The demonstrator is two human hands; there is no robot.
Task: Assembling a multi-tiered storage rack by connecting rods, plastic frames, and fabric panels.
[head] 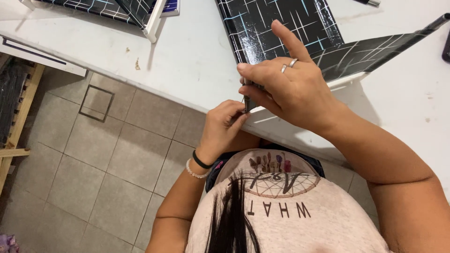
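My right hand [286, 89], with two rings on one finger, grips a thin dark tool [246, 96] upright between thumb and fingers. It holds the tool at the near corner of a glossy black board with a white line pattern [281, 23]. My left hand [222, 126], with a black band and a bead bracelet at the wrist, comes up from below the table edge. Its thumb and forefinger pinch the tool's lower end right at that corner. The tool's tip is hidden by the fingers. A patterned flap [375, 51] of the same board stands up to the right.
The board lies on a white table [187, 51] whose edge runs diagonally. A second patterned piece [117, 9] sits at the far left of the table. A dark object [445, 47] is at the right edge. Below are a tiled floor [93, 154] and a wooden frame [18, 117].
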